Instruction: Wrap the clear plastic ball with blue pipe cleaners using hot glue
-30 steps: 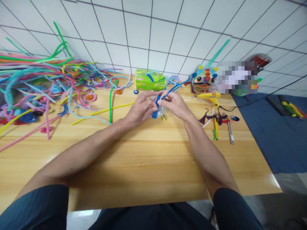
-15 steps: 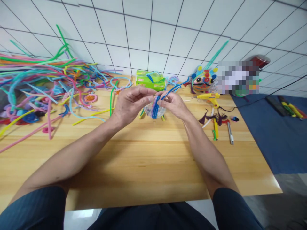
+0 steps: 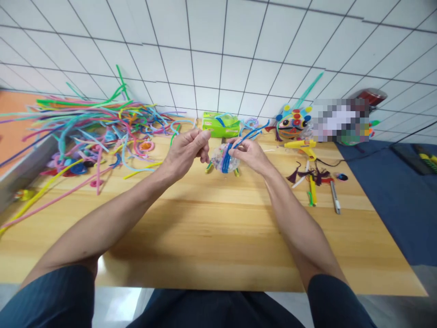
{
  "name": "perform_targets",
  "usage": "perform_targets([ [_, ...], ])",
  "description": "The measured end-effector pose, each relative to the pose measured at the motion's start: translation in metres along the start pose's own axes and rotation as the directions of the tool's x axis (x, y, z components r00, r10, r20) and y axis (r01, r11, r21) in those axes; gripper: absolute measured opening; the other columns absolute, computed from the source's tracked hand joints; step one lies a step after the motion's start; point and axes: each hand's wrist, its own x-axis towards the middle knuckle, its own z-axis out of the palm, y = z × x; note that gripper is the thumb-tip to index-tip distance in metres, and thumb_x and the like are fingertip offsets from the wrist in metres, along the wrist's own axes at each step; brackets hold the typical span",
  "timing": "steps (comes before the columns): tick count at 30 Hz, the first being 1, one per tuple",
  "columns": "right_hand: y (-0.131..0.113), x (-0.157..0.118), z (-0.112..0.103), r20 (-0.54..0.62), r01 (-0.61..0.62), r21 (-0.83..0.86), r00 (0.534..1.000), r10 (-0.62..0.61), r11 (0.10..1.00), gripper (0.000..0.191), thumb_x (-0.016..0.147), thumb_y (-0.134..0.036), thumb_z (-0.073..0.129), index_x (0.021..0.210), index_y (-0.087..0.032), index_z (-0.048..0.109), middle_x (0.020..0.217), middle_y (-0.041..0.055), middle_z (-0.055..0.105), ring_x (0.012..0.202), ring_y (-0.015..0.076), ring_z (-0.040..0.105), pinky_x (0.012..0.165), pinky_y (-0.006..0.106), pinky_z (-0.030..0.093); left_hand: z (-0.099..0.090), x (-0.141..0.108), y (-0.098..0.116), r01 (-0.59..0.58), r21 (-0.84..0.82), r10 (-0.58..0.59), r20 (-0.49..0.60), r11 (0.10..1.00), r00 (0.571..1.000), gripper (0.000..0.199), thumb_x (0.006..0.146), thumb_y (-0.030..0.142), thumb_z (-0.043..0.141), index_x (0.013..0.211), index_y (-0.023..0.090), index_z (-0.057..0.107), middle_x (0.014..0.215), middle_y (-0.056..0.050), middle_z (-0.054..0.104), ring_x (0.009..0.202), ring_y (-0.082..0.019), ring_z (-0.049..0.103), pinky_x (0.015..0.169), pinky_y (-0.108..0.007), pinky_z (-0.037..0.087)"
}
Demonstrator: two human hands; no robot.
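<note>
A clear round ball [image 3: 217, 154] filled with colourful specks sits at the middle of the table, with blue pipe cleaners [image 3: 226, 160] banded over it. Yellow-green feet poke out beneath it on both sides. My right hand [image 3: 249, 155] pinches the blue strands at the ball's upper right, and their loose ends stick up to the right past the fingers. To the left of the ball, my left hand [image 3: 191, 150] is raised with its fingers curled in and its thumb on top. Whether anything is inside those fingers is hidden.
Piled pipe cleaners [image 3: 99, 114] cover the left. A green packet [image 3: 221, 127] stands behind the ball. At right are a decorated lion-like head [image 3: 292, 122], a yellow glue gun [image 3: 302, 146] with its cable, dark tassels [image 3: 318, 176] and a grey pen-like tool [image 3: 335, 197].
My left hand has come away from the strands and curled its fingers, baring more of the ball. My right hand keeps its pinch. The camera view has shifted, showing more on the left.
</note>
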Motion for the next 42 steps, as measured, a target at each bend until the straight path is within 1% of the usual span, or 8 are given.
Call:
perform_targets([
  [11,-0.002,0.002,0.000,0.017,0.032,0.005,0.999,-0.032,0.999,0.041,0.074,-0.046,0.090,0.105,-0.021,0.080,0.119,0.0074,0.083,0.111,0.0271,0.077,0.108,0.048,0.061,-0.063,-0.073,-0.013,0.055,0.387,-0.115,0.134,0.921,0.984,0.040,0.088,0.063,0.089,0.090,0.023,0.085,0.077,-0.005,0.082,0.068,-0.021,0.076,0.066,-0.035,0.064],
  [15,-0.002,0.002,-0.001,0.010,0.040,0.007,0.999,-0.040,0.999,0.038,0.074,-0.044,0.089,0.103,-0.021,0.080,0.121,0.0078,0.083,0.110,0.0268,0.077,0.110,0.050,0.060,-0.121,-0.069,-0.030,-0.079,0.788,0.082,0.036,0.611,0.996,0.044,0.095,0.071,0.072,0.093,0.029,0.084,0.085,-0.006,0.082,0.082,-0.029,0.077,0.086,-0.052,0.062],
  [18,-0.003,0.001,0.000,0.001,0.035,0.004,0.999,-0.035,0.999,0.038,0.074,-0.042,0.089,0.105,-0.021,0.080,0.120,0.0074,0.083,0.109,0.0264,0.077,0.110,0.050,0.059,-0.152,-0.056,-0.035,-0.103,0.884,0.273,-0.029,0.456,0.961,0.046,0.089,0.076,0.078,0.119,0.040,0.078,0.117,0.003,0.082,0.141,-0.041,0.061,0.131,-0.075,0.025],
  [20,-0.003,0.001,0.000,0.001,0.037,0.000,0.999,-0.037,0.999,0.039,0.074,-0.043,0.089,0.105,-0.021,0.080,0.120,0.0075,0.083,0.110,0.0264,0.077,0.110,0.049,0.060,-0.158,-0.048,-0.037,-0.118,0.903,0.353,-0.039,0.413,0.935,0.067,0.085,0.078,0.082,0.141,0.044,0.068,0.148,0.009,0.071,0.162,-0.047,0.036,0.137,-0.077,0.003],
  [23,-0.003,0.000,0.001,0.009,0.048,-0.007,0.999,-0.048,0.999,0.039,0.075,-0.043,0.088,0.105,-0.021,0.080,0.121,0.0077,0.083,0.111,0.0269,0.076,0.109,0.049,0.060,-0.140,-0.039,-0.044,-0.178,0.872,0.364,0.000,0.456,0.931,0.070,0.087,0.075,0.083,0.145,0.038,0.068,0.159,0.000,0.065,0.160,-0.047,0.041,0.137,-0.073,0.015],
  [27,-0.005,-0.001,0.001,0.017,0.042,-0.033,0.999,-0.042,0.999,0.042,0.075,-0.045,0.090,0.109,-0.021,0.080,0.122,0.0076,0.083,0.112,0.0282,0.076,0.109,0.050,0.060,-0.081,-0.029,-0.051,-0.220,0.752,0.244,0.081,0.622,0.966,0.075,0.095,0.071,0.077,0.154,0.027,0.061,0.159,-0.015,0.065,0.151,-0.040,0.058,0.130,-0.063,0.042],
  [33,-0.003,-0.002,0.001,0.001,0.018,-0.003,1.000,-0.018,1.000,0.045,0.073,-0.048,0.092,0.108,-0.023,0.078,0.123,0.0066,0.082,0.112,0.0283,0.076,0.108,0.049,0.060,0.004,-0.010,-0.080,-0.330,0.539,0.192,0.296,0.775,0.936,0.107,0.091,0.075,0.079,0.171,0.019,0.035,0.176,-0.025,0.040,0.167,-0.043,0.038,0.137,-0.064,0.035],
  [42,-0.003,-0.002,-0.002,0.014,-0.008,0.027,1.000,0.008,1.000,0.044,0.074,-0.051,0.094,0.104,-0.023,0.077,0.123,0.0052,0.081,0.104,0.0240,0.075,0.101,0.043,0.060,0.017,-0.005,-0.112,-0.423,0.505,0.307,0.299,0.752,0.903,0.075,0.108,0.057,0.060,0.169,0.023,0.034,0.169,-0.021,0.048,0.159,-0.038,0.045,0.135,-0.063,0.038],
])
